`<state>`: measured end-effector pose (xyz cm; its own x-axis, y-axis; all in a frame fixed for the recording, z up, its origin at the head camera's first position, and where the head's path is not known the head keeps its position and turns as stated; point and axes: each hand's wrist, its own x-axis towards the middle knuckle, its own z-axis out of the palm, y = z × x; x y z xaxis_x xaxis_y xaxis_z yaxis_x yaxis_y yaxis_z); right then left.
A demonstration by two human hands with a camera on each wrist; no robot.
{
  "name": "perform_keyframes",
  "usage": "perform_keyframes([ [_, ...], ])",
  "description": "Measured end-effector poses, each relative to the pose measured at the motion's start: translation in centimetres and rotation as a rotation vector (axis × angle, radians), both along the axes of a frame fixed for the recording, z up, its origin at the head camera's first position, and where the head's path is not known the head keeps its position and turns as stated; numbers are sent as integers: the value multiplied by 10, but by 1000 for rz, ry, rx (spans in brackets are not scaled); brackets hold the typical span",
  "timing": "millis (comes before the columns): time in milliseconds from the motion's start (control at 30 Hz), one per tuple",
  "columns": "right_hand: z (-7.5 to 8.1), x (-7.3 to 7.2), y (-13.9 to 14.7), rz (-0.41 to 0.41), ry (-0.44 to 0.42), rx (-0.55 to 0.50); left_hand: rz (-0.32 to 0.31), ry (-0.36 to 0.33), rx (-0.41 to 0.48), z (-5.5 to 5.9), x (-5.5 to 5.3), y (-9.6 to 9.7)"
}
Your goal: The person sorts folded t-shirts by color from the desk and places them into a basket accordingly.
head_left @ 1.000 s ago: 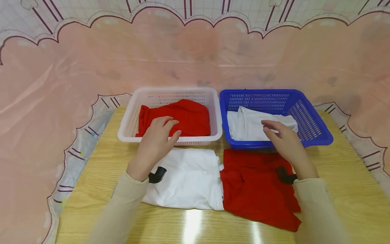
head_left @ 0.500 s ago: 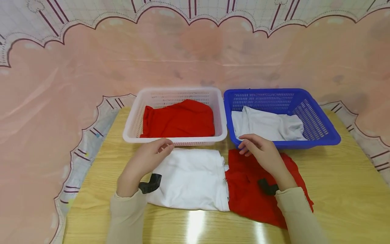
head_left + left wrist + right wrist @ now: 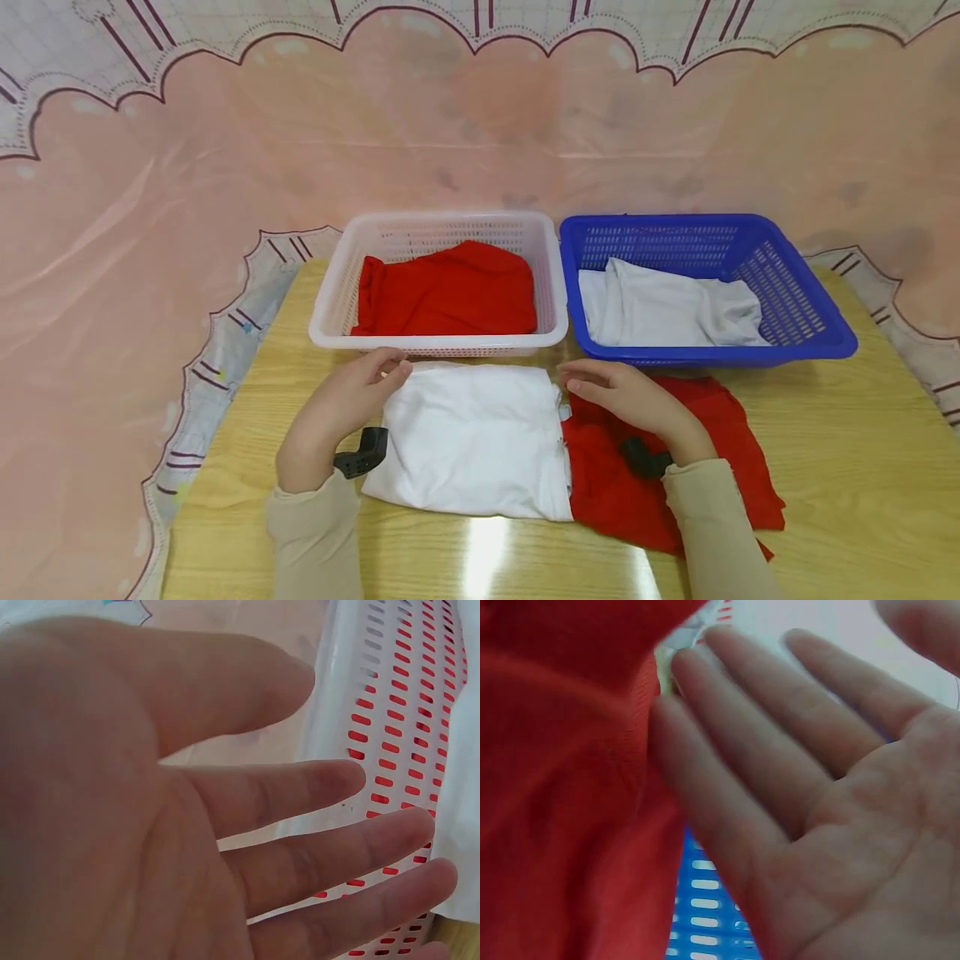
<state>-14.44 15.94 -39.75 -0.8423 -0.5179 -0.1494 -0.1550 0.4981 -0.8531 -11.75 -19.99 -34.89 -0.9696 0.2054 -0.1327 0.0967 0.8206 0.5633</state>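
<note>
A folded white cloth (image 3: 476,442) lies on the table in front of the white basket. My left hand (image 3: 345,396) is at its upper left corner; in the left wrist view the fingers (image 3: 330,862) are spread and nothing lies in the palm. Beside the white cloth, to its right, is a rumpled red cloth (image 3: 611,483). Over its upper left part is my right hand (image 3: 637,400), holding nothing. In the right wrist view the fingers (image 3: 757,727) are straight, close to the red fabric (image 3: 562,787); whether they touch it I cannot tell.
The white basket (image 3: 438,342) holds a red cloth (image 3: 450,292). Right next to it, the blue basket (image 3: 720,358) holds a white cloth (image 3: 667,304). Both stand at the back of the wooden table (image 3: 847,475), before a patterned pink curtain (image 3: 510,108).
Both hands have come back from over the baskets towards me, down to the cloths on the table. The right hand has also moved left. The camera view has shifted slightly.
</note>
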Motion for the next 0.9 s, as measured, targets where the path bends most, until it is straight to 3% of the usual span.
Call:
perform_keyframes([
  [167,-4,0,0,-11,6,64,-15,-32,-41,0,-5,0],
  [433,-8,5,-14,-47,48,203,75,-102,-107,-6,-13,-3],
  [700,-8,11,-29,-57,90,301,13,-251,-47,-17,-14,-12],
  [900,-7,13,-37,-116,116,355,-15,-233,-21,-22,-20,-11],
])
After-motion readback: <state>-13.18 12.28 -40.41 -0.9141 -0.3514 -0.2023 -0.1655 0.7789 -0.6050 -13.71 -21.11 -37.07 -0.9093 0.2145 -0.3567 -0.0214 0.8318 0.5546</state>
